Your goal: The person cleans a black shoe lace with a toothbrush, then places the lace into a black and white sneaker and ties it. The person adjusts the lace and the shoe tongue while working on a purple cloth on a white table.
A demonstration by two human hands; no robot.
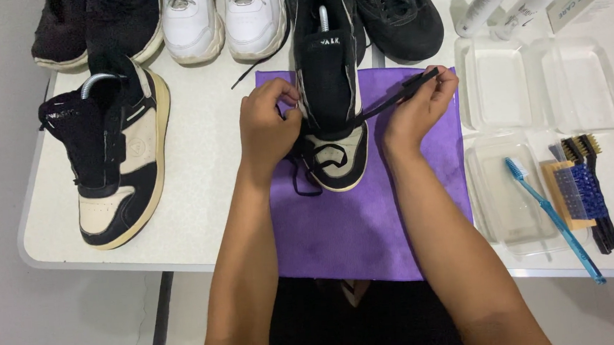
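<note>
Head view: a black-and-cream sneaker (332, 121) lies on a purple cloth (367, 225) at the middle of the white tabletop (202, 200), toe pointing to 6 o'clock. The left hand (267, 125) grips the sneaker's side at 9 o'clock, fingers curled shut on it. The right hand (420, 105) pinches a black lace (388, 103) and pulls it taut toward 2 o'clock. A matching sneaker (111, 159) sits well apart at 9 o'clock. A blue toothbrush (551, 214) and brushes (585, 184) lie at 4 o'clock beside clear trays (501, 89).
</note>
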